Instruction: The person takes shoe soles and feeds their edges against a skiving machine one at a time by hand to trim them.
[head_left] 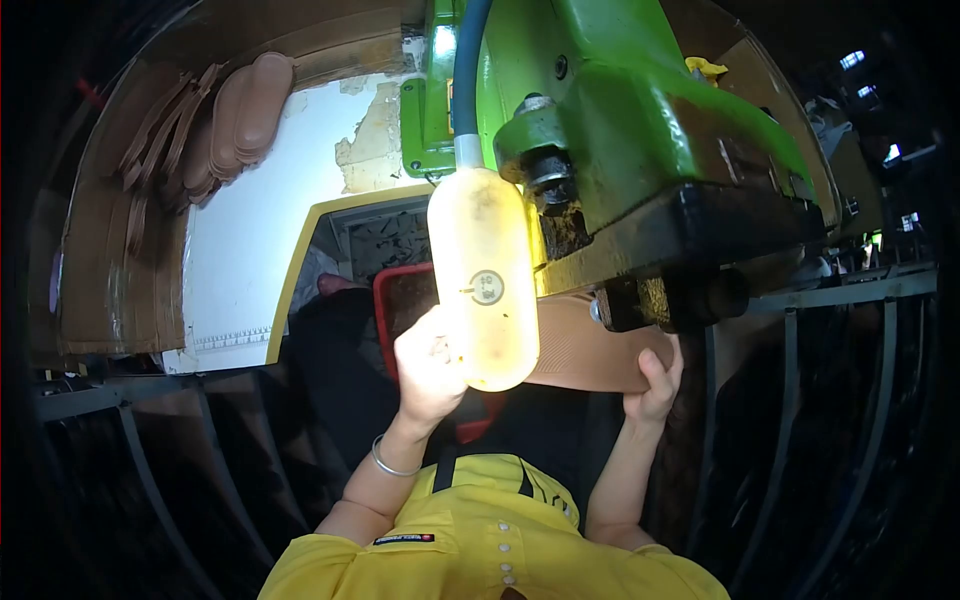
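Note:
A brown shoe sole (590, 352) with a ribbed surface lies under the black working end of a green machine (640, 120). My right hand (655, 382) is closed on the sole's right end, with fingers bent over its face. My left hand (430, 365) is at the left, partly behind a bright oblong lamp (483, 280). Its fingers are curled, and the lamp hides their tips and the sole's left end, so what they hold cannot be made out.
Stacked brown soles (240, 115) stand in a cardboard box (130, 270) at the left, beside a white surface (240, 240) with a ruler strip. A red container (383, 320) is below the lamp. Metal rails (830, 294) run along the right and left.

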